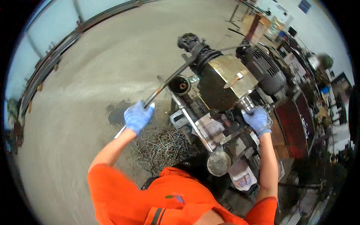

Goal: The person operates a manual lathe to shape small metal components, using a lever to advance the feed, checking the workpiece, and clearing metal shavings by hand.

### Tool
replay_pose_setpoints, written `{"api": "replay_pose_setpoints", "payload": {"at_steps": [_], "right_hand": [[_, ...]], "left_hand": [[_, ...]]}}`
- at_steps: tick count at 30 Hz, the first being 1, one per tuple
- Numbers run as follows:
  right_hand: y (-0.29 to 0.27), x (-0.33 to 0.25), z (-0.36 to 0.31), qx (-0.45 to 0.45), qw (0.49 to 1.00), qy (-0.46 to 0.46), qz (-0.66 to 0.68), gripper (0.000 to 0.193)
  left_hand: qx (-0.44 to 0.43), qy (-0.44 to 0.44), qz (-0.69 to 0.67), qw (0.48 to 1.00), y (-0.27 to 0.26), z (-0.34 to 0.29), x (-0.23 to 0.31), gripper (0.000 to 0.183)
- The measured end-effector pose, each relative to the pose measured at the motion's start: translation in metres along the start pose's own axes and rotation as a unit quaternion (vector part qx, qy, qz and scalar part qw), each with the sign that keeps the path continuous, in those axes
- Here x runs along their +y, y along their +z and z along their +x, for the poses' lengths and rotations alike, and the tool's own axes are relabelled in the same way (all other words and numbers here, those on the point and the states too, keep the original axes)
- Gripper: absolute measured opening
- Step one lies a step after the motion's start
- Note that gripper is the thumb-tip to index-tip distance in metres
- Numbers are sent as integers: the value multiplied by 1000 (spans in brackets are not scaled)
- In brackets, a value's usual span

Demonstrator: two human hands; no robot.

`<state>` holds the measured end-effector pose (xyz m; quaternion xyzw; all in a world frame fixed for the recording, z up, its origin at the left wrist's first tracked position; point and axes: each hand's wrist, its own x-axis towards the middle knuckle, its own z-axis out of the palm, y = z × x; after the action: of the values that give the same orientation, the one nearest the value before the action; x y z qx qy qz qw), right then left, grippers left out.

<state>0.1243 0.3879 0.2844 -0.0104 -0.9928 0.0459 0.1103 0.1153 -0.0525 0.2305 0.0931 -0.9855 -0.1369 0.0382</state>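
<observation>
My left hand (138, 117), in a blue knit glove, is closed round a long metal rod (165, 85). The rod's lower end shows below the hand, and it slants up to the far left side of a greasy machine (217, 92). On the machine's near right side sits a shiny ridged metal cylinder (246, 101). My right hand (258, 120), gloved the same way, curls its fingers over that cylinder's near end. A brush-like tool with a pale handle (237, 79) lies on the machine's brassy top.
Thin metal rods (161, 150) lie heaped on the floor below my left hand. A second bar (195, 127) slants beside the machine, near a round grey disc (219, 163). A black round container (179, 85) stands at the left. A finned motor (265, 71) and cluttered benches are at the right.
</observation>
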Motion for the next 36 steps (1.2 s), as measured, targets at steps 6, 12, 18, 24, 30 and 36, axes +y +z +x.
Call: {"api": "replay_pose_setpoints", "payload": {"at_steps": [6, 12, 18, 24, 30, 36], "right_hand": [[-21, -27, 5, -85, 996, 26, -25, 64], [-28, -15, 10, -131, 985, 57, -91, 64], [-73, -14, -20, -92, 992, 68, -55, 61], [-118, 60, -49, 134, 976, 27, -167, 54], [-154, 91, -79, 234, 935, 182, -197, 42], [-91, 26, -157, 151, 982, 109, 10, 41]], "left_hand": [[31, 18, 20, 999, 12, 8, -39, 46], [91, 62, 32, 993, 25, -2, -8, 49], [65, 53, 21, 996, 30, -10, -9, 50], [81, 108, 61, 989, 28, 2, -19, 46], [138, 369, -154, 906, -27, 8, 104, 50], [194, 446, -179, 855, -13, 29, 207, 53]]}}
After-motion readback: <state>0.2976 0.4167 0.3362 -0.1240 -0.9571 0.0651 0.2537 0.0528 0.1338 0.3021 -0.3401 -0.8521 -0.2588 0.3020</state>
